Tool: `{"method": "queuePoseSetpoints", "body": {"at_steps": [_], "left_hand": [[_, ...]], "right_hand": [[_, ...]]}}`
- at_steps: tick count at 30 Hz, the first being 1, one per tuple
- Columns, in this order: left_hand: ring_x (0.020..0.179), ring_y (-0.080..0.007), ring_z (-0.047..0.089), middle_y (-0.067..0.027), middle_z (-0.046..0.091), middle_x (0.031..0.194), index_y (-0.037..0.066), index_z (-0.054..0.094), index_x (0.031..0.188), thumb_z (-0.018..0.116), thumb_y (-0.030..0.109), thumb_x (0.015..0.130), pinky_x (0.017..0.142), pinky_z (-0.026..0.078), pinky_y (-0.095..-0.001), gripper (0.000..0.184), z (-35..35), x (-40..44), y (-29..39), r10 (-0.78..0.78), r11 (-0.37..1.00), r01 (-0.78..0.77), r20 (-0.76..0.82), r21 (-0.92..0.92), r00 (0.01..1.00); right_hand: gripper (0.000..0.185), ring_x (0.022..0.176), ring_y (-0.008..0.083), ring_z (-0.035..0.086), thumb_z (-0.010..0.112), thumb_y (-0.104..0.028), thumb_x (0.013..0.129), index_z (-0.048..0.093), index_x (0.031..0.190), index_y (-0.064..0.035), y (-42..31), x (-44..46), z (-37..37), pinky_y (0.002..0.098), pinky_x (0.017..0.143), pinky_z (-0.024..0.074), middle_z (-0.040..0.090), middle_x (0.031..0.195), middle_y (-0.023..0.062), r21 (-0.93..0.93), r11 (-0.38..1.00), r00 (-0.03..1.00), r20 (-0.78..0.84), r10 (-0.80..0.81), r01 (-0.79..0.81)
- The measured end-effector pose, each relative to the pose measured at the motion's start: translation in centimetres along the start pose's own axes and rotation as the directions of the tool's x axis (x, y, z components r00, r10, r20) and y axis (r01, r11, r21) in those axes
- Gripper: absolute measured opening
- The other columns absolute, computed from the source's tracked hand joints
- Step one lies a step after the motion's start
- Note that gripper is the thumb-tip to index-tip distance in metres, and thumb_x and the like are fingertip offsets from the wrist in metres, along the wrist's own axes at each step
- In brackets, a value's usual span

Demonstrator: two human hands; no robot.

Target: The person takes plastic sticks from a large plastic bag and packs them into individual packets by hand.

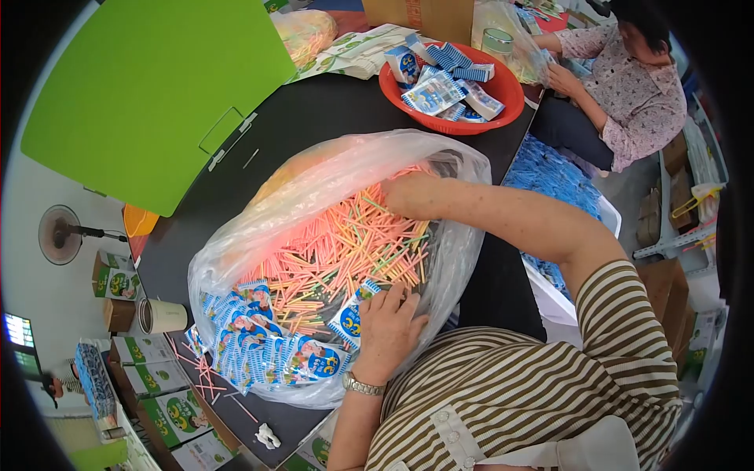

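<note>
A large clear plastic bag (pixel 463 235) lies open, holding many thin pink, yellow and green sticks (pixel 322 243). My left hand (pixel 389 326), with a wristwatch, is at the bag's near side, its bent fingers on a blue and white packet (pixel 345 320). My right hand (pixel 412 196) reaches in from the right, low over the far part of the sticks; its fingertips are hidden, so what they hold cannot be seen. Overlapping blue and white packets (pixel 275 357) lie in the bag's near left part.
A red basin (pixel 510 98) of packets and small boxes stands beyond the bag. A green board (pixel 157 94) is at upper left, a paper cup (pixel 169 315) at the left edge. Another person (pixel 628 94) sits at upper right, hands at a plastic bag. Blue packets fill a white tub (pixel 609 216).
</note>
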State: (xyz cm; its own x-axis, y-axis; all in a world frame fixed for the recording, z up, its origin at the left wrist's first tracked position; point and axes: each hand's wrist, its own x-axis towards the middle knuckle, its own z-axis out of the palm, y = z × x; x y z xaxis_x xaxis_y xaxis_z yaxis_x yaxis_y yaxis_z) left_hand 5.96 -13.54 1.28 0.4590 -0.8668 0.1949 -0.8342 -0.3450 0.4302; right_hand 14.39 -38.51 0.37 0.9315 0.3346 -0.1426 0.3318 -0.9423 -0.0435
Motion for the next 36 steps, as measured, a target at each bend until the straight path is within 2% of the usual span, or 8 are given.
{"method": "queuePoseSetpoints", "body": {"at_steps": [7, 10, 15, 17, 18, 31, 34, 36], "left_hand": [[0.100, -0.0302, 0.053, -0.0153, 0.055, 0.118, 0.006, 0.059, 0.111, 0.070, 0.020, 0.074, 0.083, 0.040, -0.0419, 0.041, -0.5, 0.5, -1.3, -0.078, 0.997, 0.073, -0.121, -0.038, 0.990], [0.108, -0.0300, 0.051, -0.0121, 0.054, 0.118, 0.002, 0.055, 0.111, 0.062, 0.023, 0.086, 0.091, 0.040, -0.0411, 0.034, 0.5, 2.2, -3.4, -0.446, 0.797, 0.242, -0.271, -0.553, 0.853], [0.104, -0.0236, 0.057, -0.0140, 0.058, 0.116, 0.003, 0.055, 0.115, 0.054, 0.014, 0.092, 0.089, 0.045, -0.0339, 0.026, 1.5, 5.7, -5.4, -0.198, 0.894, -0.076, -0.542, -0.441, 0.817], [0.106, -0.0201, 0.055, -0.0094, 0.058, 0.114, 0.003, 0.054, 0.114, 0.052, 0.020, 0.095, 0.092, 0.045, -0.0332, 0.026, 1.4, 7.1, -4.6, -0.555, 0.152, -0.128, -0.192, -0.980, 0.810], [0.106, -0.0183, 0.054, -0.0071, 0.058, 0.113, 0.003, 0.053, 0.113, 0.050, 0.023, 0.096, 0.093, 0.044, -0.0329, 0.026, 1.4, 7.3, -4.5, -0.573, -0.318, -0.150, 0.063, -0.936, 0.817], [0.093, -0.0193, 0.060, -0.0105, 0.059, 0.109, 0.002, 0.052, 0.107, 0.048, 0.020, 0.097, 0.079, 0.051, -0.0306, 0.021, 2.6, 7.1, -6.7, -0.643, -0.205, -0.184, -0.009, -0.961, 0.765], [0.094, -0.0225, 0.060, -0.0129, 0.060, 0.107, 0.001, 0.050, 0.106, 0.047, 0.018, 0.097, 0.079, 0.051, -0.0325, 0.019, 1.2, 6.7, -6.1, -0.778, -0.209, -0.279, -0.014, -0.937, 0.628], [0.094, -0.0231, 0.060, -0.0136, 0.061, 0.106, 0.002, 0.049, 0.107, 0.046, 0.017, 0.097, 0.079, 0.051, -0.0333, 0.019, 1.6, 6.9, -5.6, -0.778, -0.182, -0.272, -0.031, -0.945, 0.628]], "right_hand": [[0.022, 0.082, 0.0289, 0.065, 0.062, -0.013, 0.073, 0.066, 0.092, -0.0023, 0.3, -1.0, -2.8, 0.0393, 0.068, 0.0513, 0.065, 0.093, 0.0199, 0.196, 0.981, 0.990, 0.135, -0.028, 0.001], [0.023, 0.080, 0.0295, 0.065, 0.063, -0.014, 0.071, 0.064, 0.091, -0.0018, -2.3, -2.1, -7.2, 0.0386, 0.067, 0.0508, 0.065, 0.090, 0.0200, 0.548, 0.836, 0.997, 0.078, -0.024, -0.022], [0.025, 0.082, 0.0297, 0.065, 0.065, -0.011, 0.069, 0.062, 0.092, -0.0017, -6.3, -0.5, -6.4, 0.0380, 0.069, 0.0506, 0.065, 0.090, 0.0186, 0.633, 0.725, 0.946, 0.316, 0.075, -0.269], [0.024, 0.084, 0.0310, 0.063, 0.063, -0.008, 0.069, 0.061, 0.091, 0.0006, -7.4, -0.3, -4.9, 0.0377, 0.070, 0.0498, 0.064, 0.087, 0.0194, 0.660, 0.731, 0.983, 0.163, 0.089, -0.175], [0.023, 0.084, 0.0316, 0.063, 0.062, -0.007, 0.069, 0.060, 0.091, 0.0018, -7.7, -0.2, -4.1, 0.0375, 0.070, 0.0493, 0.063, 0.086, 0.0198, 0.670, 0.731, 0.992, 0.084, 0.098, -0.129], [0.025, 0.083, 0.0315, 0.063, 0.062, -0.007, 0.073, 0.060, 0.097, -0.0025, -7.7, -0.8, -1.0, 0.0376, 0.074, 0.0498, 0.064, 0.083, 0.0186, 0.758, 0.647, 0.981, -0.175, 0.079, 0.084], [0.022, 0.084, 0.0321, 0.064, 0.062, -0.010, 0.076, 0.059, 0.096, -0.0027, -7.0, -2.3, -0.6, 0.0395, 0.074, 0.0500, 0.063, 0.084, 0.0208, 0.731, 0.679, 0.795, -0.449, 0.409, 0.063], [0.021, 0.085, 0.0326, 0.064, 0.061, -0.010, 0.077, 0.059, 0.097, -0.0026, -8.0, -2.7, -0.6, 0.0403, 0.075, 0.0499, 0.063, 0.085, 0.0215, 0.738, 0.675, 0.880, -0.320, 0.352, -0.002]]}}
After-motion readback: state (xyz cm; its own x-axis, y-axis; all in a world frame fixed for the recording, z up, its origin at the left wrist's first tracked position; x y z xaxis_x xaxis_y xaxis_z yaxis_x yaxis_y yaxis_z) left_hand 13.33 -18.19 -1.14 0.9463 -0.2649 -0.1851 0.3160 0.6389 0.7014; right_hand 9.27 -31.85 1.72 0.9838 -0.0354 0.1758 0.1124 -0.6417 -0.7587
